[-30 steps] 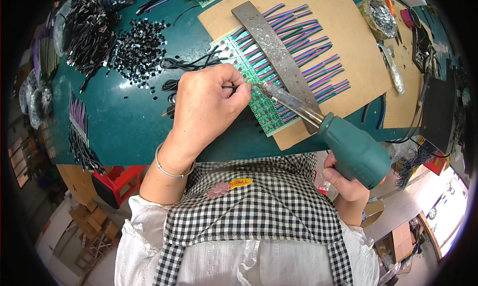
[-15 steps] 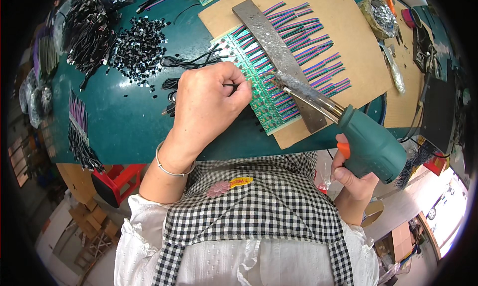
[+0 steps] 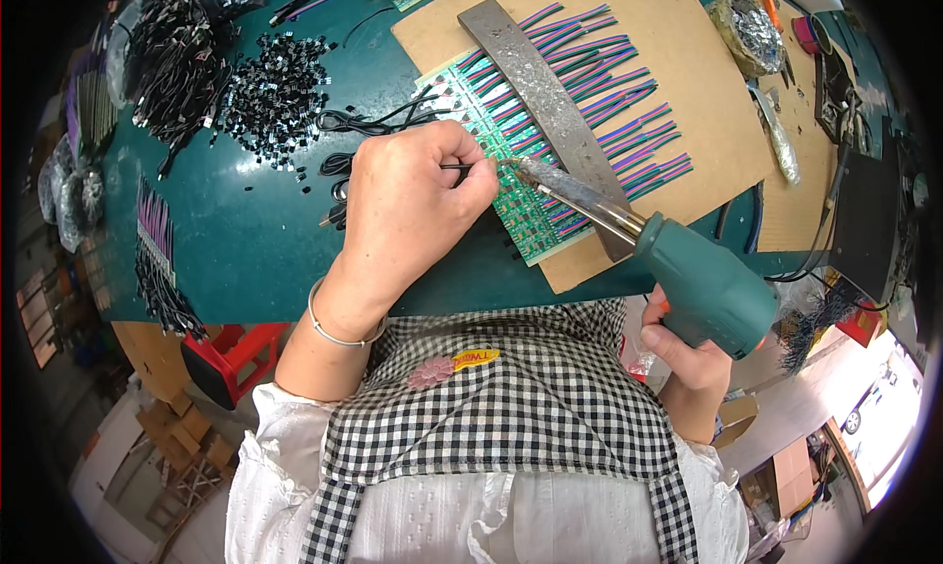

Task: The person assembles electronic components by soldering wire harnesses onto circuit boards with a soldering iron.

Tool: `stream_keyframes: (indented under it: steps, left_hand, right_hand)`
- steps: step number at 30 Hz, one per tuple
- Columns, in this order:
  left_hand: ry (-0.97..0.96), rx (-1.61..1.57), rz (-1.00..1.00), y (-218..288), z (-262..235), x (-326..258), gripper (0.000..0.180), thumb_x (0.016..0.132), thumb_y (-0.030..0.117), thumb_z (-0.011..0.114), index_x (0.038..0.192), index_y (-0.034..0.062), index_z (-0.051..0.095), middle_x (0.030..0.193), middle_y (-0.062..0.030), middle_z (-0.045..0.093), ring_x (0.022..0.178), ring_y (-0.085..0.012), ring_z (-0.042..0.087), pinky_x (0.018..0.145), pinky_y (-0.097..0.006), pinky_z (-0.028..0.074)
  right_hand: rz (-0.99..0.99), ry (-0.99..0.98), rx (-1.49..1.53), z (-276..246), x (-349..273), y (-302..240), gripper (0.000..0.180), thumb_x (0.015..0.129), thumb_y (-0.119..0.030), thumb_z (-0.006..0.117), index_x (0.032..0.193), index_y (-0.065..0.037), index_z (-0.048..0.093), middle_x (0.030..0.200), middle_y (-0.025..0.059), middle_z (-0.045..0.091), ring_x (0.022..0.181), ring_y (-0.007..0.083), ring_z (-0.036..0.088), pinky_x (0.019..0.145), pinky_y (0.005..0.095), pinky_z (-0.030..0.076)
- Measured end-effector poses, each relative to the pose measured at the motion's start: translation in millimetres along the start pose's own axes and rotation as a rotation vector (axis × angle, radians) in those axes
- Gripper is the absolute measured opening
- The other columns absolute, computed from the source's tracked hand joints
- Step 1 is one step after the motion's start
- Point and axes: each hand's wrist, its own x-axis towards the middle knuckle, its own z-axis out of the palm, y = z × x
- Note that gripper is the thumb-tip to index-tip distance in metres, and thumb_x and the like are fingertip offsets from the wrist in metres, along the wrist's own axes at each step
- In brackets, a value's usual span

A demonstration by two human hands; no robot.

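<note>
My left hand (image 3: pixel 417 191) pinches a thin black cable (image 3: pixel 454 167) at the near-left edge of a panel of green circuit boards (image 3: pixel 526 220). My right hand (image 3: pixel 695 360) grips a green soldering gun (image 3: pixel 702 279), whose tip rests at the board edge, right beside my left fingertips. Rows of short multicoloured wires (image 3: pixel 599 78) stick out from the panel's right side. A dull metal bar (image 3: pixel 550 107) lies slantwise across these wires. Beneath the panel is a brown cardboard sheet (image 3: pixel 707 122). The exact contact point of tip, cable and board is too small to make out.
Small black connectors (image 3: pixel 280 97) are heaped on the green table (image 3: pixel 246 259), near a bundle of black cables (image 3: pixel 177 63). Purple-wired leads (image 3: pixel 157 235) lie at the left edge. At the right are a foil-wrapped lump (image 3: pixel 747 33) and a foil-wrapped tool (image 3: pixel 781 141).
My right hand has brought the soldering gun left, so its tip now meets the board edge by my left fingers. My left hand has stayed in place with the cable.
</note>
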Motion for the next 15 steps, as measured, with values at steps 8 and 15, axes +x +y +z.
stream_keyframes:
  steps: [8, 15]
  left_hand:
    - [0.014, 0.0, 0.008, -2.4, 1.9, -0.9, 0.008, 0.069, 0.009, 0.07, 0.066, 0.0047, 0.064, 0.051, -0.0066, 0.056, 0.043, -0.0164, 0.056, 0.044, -0.029, 0.043]
    - [0.014, 0.005, 0.006, -0.1, 1.4, -1.1, 0.009, 0.069, 0.011, 0.071, 0.066, 0.005, 0.064, 0.052, -0.0068, 0.058, 0.044, -0.0166, 0.057, 0.045, -0.029, 0.044]
  right_hand:
    - [0.065, 0.23, 0.11, 15.1, 2.0, -8.2, 0.059, 0.069, -0.005, 0.076, 0.118, 0.01, 0.047, 0.075, 0.0108, 0.058, 0.056, 0.0162, 0.055, 0.048, 0.0243, 0.042]
    - [0.102, 0.368, 0.195, 18.6, 12.2, -16.7, 0.064, 0.071, -0.017, 0.08, 0.116, 0.015, 0.046, 0.06, 0.0094, 0.054, 0.042, 0.0145, 0.051, 0.039, 0.0214, 0.037]
